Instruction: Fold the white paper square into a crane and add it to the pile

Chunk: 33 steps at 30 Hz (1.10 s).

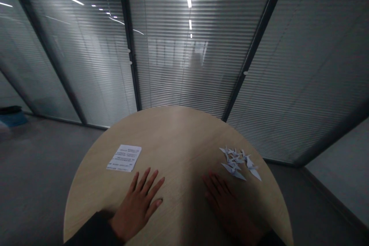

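My left hand (pixel 137 207) lies flat on the round wooden table (pixel 173 130), fingers spread, holding nothing. Just beyond its fingertips is a printed sheet of white paper (pixel 124 158), lying apart from them. My right hand (pixel 224 207) rests flat in shadow, also spread and empty. Its fingertips come close to a small heap of white origami paper cranes (pixel 237 162), which lies beyond and to the right. The hand does not appear to touch them.
Glass partition walls (pixel 184 57) with horizontal blinds curve behind the table, divided by dark frames. Grey floor (pixel 37 169) surrounds the table. A blue and black object (pixel 13 118) lies on the floor at the far left.
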### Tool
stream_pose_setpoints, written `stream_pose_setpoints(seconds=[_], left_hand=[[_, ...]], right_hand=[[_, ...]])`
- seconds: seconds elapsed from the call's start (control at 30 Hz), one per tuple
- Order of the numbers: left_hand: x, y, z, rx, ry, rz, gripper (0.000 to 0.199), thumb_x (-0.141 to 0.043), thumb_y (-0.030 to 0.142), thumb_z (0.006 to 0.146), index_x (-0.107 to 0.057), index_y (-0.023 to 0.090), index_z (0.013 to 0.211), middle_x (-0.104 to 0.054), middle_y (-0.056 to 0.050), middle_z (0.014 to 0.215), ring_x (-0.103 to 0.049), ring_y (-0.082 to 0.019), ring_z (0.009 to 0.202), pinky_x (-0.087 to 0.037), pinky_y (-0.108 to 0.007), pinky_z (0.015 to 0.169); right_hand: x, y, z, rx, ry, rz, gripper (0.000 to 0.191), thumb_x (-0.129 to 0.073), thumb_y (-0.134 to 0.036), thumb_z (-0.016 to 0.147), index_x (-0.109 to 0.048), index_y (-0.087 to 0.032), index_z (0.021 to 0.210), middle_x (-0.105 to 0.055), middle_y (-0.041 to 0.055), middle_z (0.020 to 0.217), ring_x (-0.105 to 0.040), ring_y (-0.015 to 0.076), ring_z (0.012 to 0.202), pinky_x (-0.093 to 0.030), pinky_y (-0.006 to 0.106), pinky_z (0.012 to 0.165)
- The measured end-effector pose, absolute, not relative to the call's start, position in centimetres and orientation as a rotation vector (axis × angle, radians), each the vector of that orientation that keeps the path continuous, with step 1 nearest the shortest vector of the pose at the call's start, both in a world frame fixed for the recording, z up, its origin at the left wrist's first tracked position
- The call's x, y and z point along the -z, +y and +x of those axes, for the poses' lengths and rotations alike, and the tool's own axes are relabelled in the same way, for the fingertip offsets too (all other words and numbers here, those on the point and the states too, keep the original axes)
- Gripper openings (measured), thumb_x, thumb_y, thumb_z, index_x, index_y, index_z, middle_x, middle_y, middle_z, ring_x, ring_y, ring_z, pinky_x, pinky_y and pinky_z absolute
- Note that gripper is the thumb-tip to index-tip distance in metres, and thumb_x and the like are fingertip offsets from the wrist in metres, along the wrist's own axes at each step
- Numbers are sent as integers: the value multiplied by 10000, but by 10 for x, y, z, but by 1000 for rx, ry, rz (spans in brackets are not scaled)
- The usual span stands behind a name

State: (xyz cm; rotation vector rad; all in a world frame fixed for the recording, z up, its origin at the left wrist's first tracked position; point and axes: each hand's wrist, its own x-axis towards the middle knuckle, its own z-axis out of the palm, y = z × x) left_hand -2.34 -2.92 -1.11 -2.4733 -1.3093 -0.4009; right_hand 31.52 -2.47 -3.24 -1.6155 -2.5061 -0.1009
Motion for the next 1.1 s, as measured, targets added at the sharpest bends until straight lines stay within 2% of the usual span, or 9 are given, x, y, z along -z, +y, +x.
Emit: stream_pose_setpoints(seconds=[0.4, 0.63, 0.73, 0.87, 1.1], left_hand=[[13, -40, -22, 317, -1413, -2518, 527, -300, 478, 969, -230, 357, 1478, -352, -1, 1522, -278, -257, 1409, -242, -482, 1123], [5, -46, -21, 368, -1330, -2446, 576, -343, 468, 958, -177, 337, 1495, -389, 1, 1501, -337, -231, 1380, -250, -427, 1127], [5, -47, -21, 394, -1313, -2421, 565, -351, 452, 960, -199, 337, 1491, -409, 2, 1491, -351, -223, 1371, -245, -411, 1133], [11, -49, -22, 369, -1360, -2467, 561, -319, 462, 967, -181, 326, 1494, -369, -6, 1514, -314, -227, 1392, -222, -442, 1142], [16, -54, -23, 363, -1407, -2516, 552, -310, 458, 973, -176, 331, 1493, -336, -6, 1529, -271, -229, 1415, -204, -460, 1152]], right_hand=[[36, -26, 316, 151, -2517, -1581, 516, -246, -388, 995, -317, -193, 1468, -350, 101, 1512, -263, 266, 1416, -313, 495, 1125], [45, -24, 322, 142, -2512, -1543, 504, -265, -383, 982, -317, -255, 1466, -359, 49, 1511, -292, 251, 1406, -364, 472, 1105], [46, -24, 322, 162, -2471, -1558, 488, -261, -371, 988, -356, -249, 1450, -391, 56, 1492, -334, 259, 1387, -357, 484, 1108], [43, -25, 321, 170, -2505, -1557, 510, -254, -383, 994, -315, -205, 1468, -324, 85, 1524, -274, 263, 1412, -329, 494, 1120], [41, -26, 323, 207, -2514, -1518, 509, -248, -383, 991, -355, -196, 1453, -372, 106, 1499, -295, 273, 1404, -336, 516, 1107]])
